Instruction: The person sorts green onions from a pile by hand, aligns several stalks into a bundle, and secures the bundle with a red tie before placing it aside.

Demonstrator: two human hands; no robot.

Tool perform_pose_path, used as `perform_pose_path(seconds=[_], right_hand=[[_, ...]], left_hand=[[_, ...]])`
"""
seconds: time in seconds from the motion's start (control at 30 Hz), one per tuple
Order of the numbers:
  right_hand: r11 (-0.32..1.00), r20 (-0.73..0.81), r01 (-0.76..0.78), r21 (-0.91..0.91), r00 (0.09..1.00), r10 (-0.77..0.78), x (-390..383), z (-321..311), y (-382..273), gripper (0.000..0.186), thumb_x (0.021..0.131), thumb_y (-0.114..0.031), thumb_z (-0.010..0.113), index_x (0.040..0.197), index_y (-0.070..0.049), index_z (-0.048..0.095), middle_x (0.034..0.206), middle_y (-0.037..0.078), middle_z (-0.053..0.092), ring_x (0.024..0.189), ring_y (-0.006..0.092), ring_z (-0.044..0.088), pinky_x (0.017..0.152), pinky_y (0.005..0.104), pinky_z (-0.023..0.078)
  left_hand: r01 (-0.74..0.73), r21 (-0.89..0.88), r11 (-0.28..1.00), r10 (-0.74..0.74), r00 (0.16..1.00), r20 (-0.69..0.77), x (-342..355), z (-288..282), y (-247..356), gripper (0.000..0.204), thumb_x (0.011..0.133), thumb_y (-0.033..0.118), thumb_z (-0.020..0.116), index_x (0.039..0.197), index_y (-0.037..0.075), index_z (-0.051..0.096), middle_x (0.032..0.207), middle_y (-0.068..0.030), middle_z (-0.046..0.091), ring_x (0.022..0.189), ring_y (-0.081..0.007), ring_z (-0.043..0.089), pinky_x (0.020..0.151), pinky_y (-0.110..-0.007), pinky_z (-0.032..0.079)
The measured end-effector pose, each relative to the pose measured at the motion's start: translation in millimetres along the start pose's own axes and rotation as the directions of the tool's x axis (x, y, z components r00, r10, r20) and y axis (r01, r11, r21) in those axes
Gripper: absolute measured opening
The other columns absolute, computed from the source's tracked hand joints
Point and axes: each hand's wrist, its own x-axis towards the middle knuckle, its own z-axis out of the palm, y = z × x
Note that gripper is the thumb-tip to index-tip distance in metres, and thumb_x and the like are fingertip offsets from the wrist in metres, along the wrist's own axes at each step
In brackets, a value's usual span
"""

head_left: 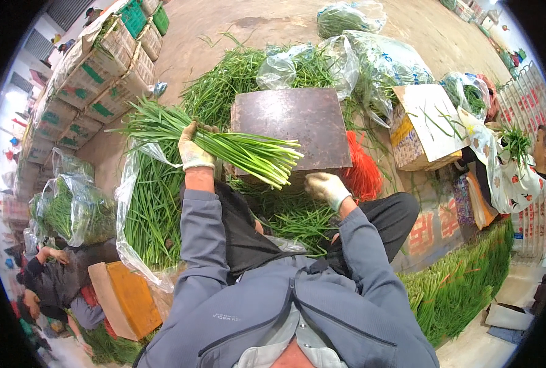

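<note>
My left hand [196, 147], in a pale work glove, is closed around the middle of a bunch of garlic chives [257, 154]. The green leaf ends fan out to the left, and the paler cut stems point right, over the near edge of a dark flat-topped stand [288, 116]. My gloved right hand [327, 188] is just right of the stem ends and apart from them. Its fingers are curled in; whatever they may hold is hidden. Beside that hand, a bundle of red ties [362, 167] hangs at the stand's right side.
Loose chives [218, 89] heap behind the stand, and more fill a plastic-lined bag [153, 211] at my left. A white-topped box [429, 116] stands right, near another person [539, 153]. Bundled chives [469, 282] line the lower right. Stacked cartons [95, 86] rise far left.
</note>
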Motion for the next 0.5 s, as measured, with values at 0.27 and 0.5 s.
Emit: perform_pose_path(seconds=[0.27, 0.5], right_hand=[[0.538, 0.193, 0.461, -0.706, 0.856, -0.481, -42.2, 89.0, -99.9, 0.120, 0.063, -0.046, 0.086, 0.148, 0.010, 0.024, 0.145, 0.033, 0.040, 0.137, 0.0395, 0.040, 0.113, 0.0385, 0.035], [0.697, 0.174, 0.560, -0.448, 0.819, -0.547, -5.0, 85.0, -25.4, 0.126, 0.063, -0.037, 0.089, 0.156, -0.007, 0.008, 0.144, 0.026, 0.045, 0.133, 0.0354, 0.048, 0.109, 0.0393, 0.040]], left_hand=[[0.198, 0.142, 0.970, -0.216, 0.968, 0.124, -9.8, 4.0, -25.4, 0.023, 0.085, 0.013, 0.065, 0.106, 0.004, 0.066, 0.079, -0.0086, 0.068, 0.071, -0.0276, 0.066, 0.080, -0.050, 0.055], [0.405, 0.251, 0.879, -0.422, 0.906, 0.016, -9.7, 17.9, -116.8, 0.015, 0.087, 0.012, 0.063, 0.100, 0.006, 0.066, 0.077, -0.0080, 0.067, 0.067, -0.0300, 0.065, 0.062, -0.048, 0.056]])
